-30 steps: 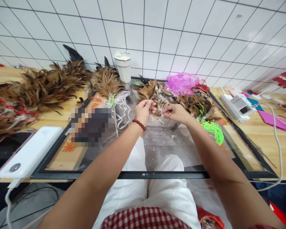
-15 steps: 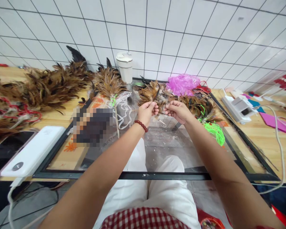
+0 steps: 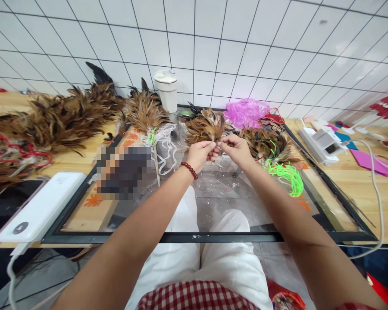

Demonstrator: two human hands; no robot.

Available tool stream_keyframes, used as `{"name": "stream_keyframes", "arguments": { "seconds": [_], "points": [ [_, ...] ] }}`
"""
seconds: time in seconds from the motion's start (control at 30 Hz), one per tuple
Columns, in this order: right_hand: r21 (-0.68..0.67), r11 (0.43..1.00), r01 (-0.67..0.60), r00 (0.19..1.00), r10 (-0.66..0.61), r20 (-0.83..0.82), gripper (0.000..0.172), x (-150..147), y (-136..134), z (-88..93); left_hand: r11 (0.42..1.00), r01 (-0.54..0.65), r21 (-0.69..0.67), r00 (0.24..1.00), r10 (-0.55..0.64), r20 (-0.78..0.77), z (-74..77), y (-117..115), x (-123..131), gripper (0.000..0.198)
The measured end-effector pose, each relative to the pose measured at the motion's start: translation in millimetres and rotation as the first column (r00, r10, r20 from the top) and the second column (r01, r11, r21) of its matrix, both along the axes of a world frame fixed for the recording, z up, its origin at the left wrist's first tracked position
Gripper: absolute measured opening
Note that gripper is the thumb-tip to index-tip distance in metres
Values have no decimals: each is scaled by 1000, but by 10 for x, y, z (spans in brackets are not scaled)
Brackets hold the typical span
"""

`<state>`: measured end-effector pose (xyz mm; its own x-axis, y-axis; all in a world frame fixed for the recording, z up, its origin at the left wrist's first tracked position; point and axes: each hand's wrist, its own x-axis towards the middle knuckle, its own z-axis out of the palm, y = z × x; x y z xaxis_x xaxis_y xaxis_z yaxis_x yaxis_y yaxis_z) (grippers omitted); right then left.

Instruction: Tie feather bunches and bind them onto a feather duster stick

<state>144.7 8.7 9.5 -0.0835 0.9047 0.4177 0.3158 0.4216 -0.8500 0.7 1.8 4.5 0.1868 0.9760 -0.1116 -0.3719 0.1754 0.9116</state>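
Feather work at the table point(image 3: 352, 189). The left hand point(image 3: 198, 154) and the right hand point(image 3: 236, 148) met fingertip to fingertip above a glass panel point(image 3: 213, 193) set in the table. The fingers of both were pinched shut on the gathered quill ends of a small feather bunch point(image 3: 204, 125), whose brown, tan and black-tipped fan spread up and away beyond the fingertips. The bunch was judged very light, soft and springy. Its vanes looked glossy and easily creased or shed, while the quills were thin, stiff and probably slippery enough to slide out of a loose pinch. The sound place to hold it was therefore the bundled quill bases, where the fingers lay, not the plumes. A red bead bracelet point(image 3: 189, 169) circled the left wrist. Just beyond the right fingers lay a darker feather heap point(image 3: 261, 144) and a crinkled pink plastic wad point(image 3: 245, 113), and a tangle of neon green cord point(image 3: 286, 174) lay to their right. To the left of the left fingers lay a tied bunch point(image 3: 145, 113) with limp white ribbon point(image 3: 164, 144). A white lidded cup point(image 3: 167, 89) stood beyond it, and a smooth white power bank point(image 3: 42, 206) lay well apart, nearer the body.
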Motion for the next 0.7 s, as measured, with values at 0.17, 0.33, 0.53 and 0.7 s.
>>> {"name": "stream_keyframes", "arguments": {
  "seconds": [0.17, 0.33, 0.53, 0.7],
  "points": [
    [160, 978, 131, 921, -180, 345, 10, 35, -13, 27, 997, 50, 56, 991, -43, -130, -29, 23, -1, 19],
    [263, 964, 47, 824, -186, 535, 23, 174, 1, 59, 989, -135, 53, 986, 140, -90, -26, 70, -22, 18],
    [178, 982, -60, 469, -129, 874, 30, 253, -70, 119, 958, -284, -32, 956, 285, 64, -8, 120, -63, 16],
    [48, 998, 51, 243, -59, 968, 24, 168, -134, 161, 957, -283, -66, 952, 288, 105, -3, 118, -47, 14]
  ]
}}
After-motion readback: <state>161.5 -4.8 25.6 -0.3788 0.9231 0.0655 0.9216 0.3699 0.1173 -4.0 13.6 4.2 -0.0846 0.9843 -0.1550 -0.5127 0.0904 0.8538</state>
